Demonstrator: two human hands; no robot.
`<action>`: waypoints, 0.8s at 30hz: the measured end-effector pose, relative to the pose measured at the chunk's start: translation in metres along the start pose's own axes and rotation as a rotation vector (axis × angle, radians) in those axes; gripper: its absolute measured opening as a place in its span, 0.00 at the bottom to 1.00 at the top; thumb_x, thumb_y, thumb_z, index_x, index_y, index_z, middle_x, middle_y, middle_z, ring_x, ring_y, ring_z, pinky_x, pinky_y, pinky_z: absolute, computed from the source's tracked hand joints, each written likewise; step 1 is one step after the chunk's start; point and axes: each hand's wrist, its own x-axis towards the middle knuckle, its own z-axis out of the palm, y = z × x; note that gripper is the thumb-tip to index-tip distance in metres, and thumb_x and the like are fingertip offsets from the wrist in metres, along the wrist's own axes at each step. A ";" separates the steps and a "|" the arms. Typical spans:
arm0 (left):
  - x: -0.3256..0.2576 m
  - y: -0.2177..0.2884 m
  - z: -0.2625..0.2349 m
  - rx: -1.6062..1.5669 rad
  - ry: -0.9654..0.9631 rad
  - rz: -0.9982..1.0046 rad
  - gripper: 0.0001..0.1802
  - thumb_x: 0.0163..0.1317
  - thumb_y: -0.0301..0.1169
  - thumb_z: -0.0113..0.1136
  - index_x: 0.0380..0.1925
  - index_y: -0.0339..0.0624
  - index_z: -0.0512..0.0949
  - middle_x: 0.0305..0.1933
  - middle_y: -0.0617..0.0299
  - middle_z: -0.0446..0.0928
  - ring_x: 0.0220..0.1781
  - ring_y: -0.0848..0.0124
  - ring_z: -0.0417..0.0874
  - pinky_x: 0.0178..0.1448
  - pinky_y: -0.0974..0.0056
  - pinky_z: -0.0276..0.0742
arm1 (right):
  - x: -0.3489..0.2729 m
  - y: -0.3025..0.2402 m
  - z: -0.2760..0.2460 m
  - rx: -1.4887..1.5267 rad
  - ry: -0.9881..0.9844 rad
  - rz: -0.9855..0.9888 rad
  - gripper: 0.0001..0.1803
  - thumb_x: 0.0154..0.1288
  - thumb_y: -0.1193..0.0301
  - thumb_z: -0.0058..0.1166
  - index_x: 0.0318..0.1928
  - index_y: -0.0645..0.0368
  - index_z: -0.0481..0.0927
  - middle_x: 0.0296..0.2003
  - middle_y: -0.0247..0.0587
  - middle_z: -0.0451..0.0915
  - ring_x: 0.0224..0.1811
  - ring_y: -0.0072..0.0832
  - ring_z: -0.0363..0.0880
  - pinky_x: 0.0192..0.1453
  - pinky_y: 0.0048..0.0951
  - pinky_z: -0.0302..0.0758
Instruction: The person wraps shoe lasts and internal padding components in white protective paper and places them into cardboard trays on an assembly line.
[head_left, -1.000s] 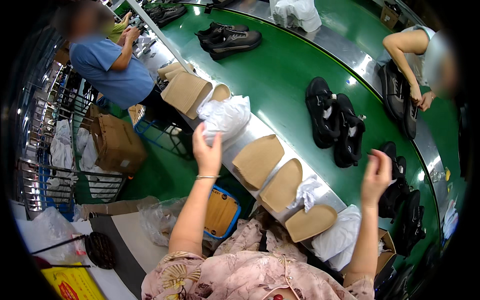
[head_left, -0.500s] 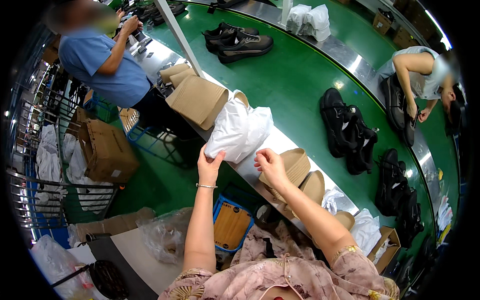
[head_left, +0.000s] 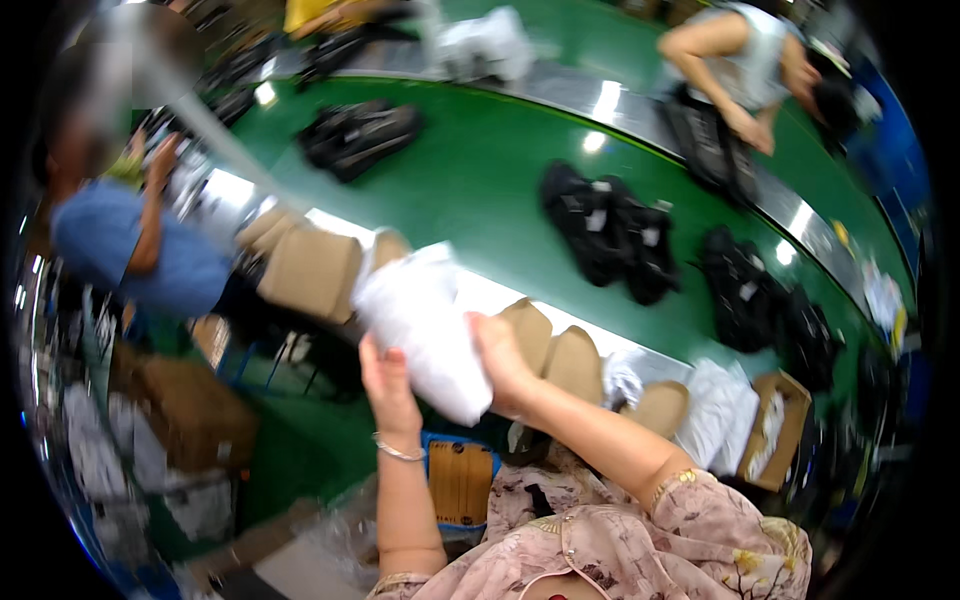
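Beside the green surface (head_left: 480, 185) and over the near edge of the metal bench (head_left: 484, 290), white wrapped bundle (head_left: 420, 320) is up in the air between both hands, tilted, narrower end toward the wearer. Best handled with even support from both sides and a light squeeze, so the wrap doesn't slip or tear; looks plump, elongated, softly creased, motion-blurred, contents hidden, paper or film can't tell. Right hand (head_left: 505, 365) grips its right side, fingers mostly hidden behind; left hand (head_left: 392, 390) is at its left side, fingers parted, firm contact unclear.
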 end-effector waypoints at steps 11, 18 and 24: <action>-0.061 0.018 0.226 -0.582 -0.454 -0.620 0.30 0.49 0.40 0.60 0.48 0.29 0.67 0.40 0.50 0.75 0.44 0.61 0.78 0.52 0.62 0.74 | -0.123 -0.123 -0.151 0.048 0.070 0.116 0.21 0.66 0.57 0.43 0.48 0.62 0.74 0.42 0.41 0.77 0.43 0.25 0.75 0.46 0.28 0.72; -0.133 -0.029 0.387 -0.189 -0.347 -0.302 0.19 0.57 0.37 0.59 0.40 0.33 0.71 0.36 0.63 0.73 0.36 0.75 0.73 0.41 0.69 0.72 | -0.262 -0.179 -0.280 -0.421 0.527 -0.525 0.36 0.57 0.57 0.58 0.57 0.65 0.57 0.48 0.47 0.71 0.49 0.30 0.71 0.54 0.31 0.69; -0.222 -0.080 0.495 -0.299 -0.566 -0.498 0.19 0.57 0.36 0.63 0.43 0.33 0.72 0.40 0.61 0.75 0.39 0.74 0.74 0.46 0.69 0.70 | -0.294 -0.186 -0.373 -0.416 0.909 -0.668 0.43 0.47 0.68 0.68 0.56 0.68 0.52 0.49 0.49 0.68 0.50 0.30 0.69 0.56 0.30 0.67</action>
